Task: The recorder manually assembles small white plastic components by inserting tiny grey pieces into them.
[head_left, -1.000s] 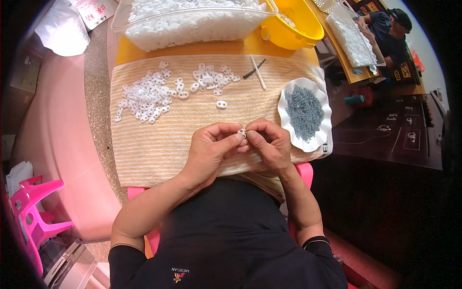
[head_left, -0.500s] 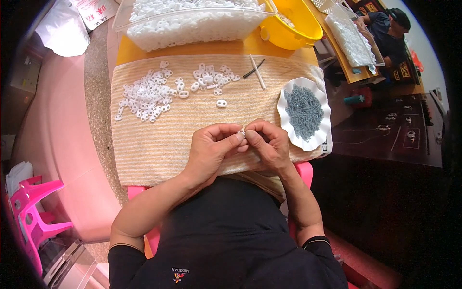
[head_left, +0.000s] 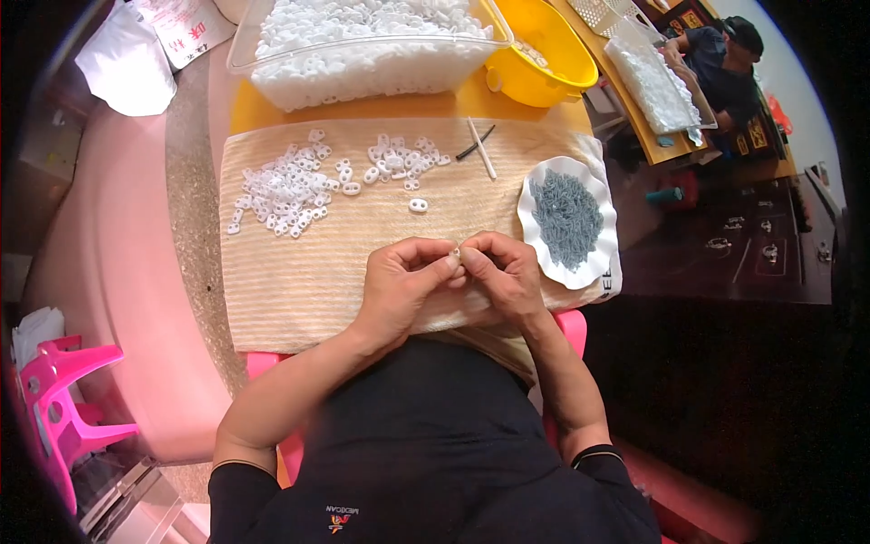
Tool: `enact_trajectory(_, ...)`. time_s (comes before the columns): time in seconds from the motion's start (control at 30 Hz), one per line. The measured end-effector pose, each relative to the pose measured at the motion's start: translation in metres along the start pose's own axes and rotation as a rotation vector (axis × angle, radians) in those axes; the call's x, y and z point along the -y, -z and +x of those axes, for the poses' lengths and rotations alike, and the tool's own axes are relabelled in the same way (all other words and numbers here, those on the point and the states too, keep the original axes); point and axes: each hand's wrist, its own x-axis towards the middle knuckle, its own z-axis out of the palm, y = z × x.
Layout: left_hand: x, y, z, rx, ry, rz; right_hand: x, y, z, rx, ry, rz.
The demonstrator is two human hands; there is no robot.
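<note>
My left hand (head_left: 399, 283) and my right hand (head_left: 507, 274) meet over the near part of the striped towel, thumbs and forefingers pinched together. Between the fingertips shows a bit of a small white plastic piece (head_left: 456, 255); the rest of it is hidden. Ahead of the hands a single white two-hole plastic piece (head_left: 418, 206) lies by itself. Farther off are a large pile of such pieces (head_left: 285, 189) on the left and a smaller pile (head_left: 399, 159) in the middle. Close to my right hand is a white wavy-rimmed dish (head_left: 528, 238) of small grey-blue rod-like parts (head_left: 566, 218).
A white stick (head_left: 482, 150) crosses a black one (head_left: 468, 152) on the towel (head_left: 290, 308). Behind stand a clear bin (head_left: 362, 77) full of white pieces and a yellow basin (head_left: 553, 72). A person (head_left: 725, 68) works at another table, far right. A pink stool (head_left: 68, 399) stands left.
The view has shifted slightly, so the table appears a little lower. Both hands stay together at the same spot, with the fingertips now covering more of the small white piece.
</note>
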Motion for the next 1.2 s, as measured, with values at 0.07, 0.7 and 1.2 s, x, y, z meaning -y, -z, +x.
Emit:
enact_trajectory(0.07,-0.001,-0.001,0.000,-0.002,0.005,-0.018,0.000,0.000,0.000,-0.021,-0.014,0.045)
enact_trajectory(0.7,0.000,0.004,-0.003,0.030,0.069,-0.073,0.000,-0.001,-0.002,0.007,0.076,-0.200)
enact_trajectory(1.2,-0.001,0.005,0.001,0.021,0.079,-0.094,-0.007,0.003,0.001,-0.010,0.030,0.010)
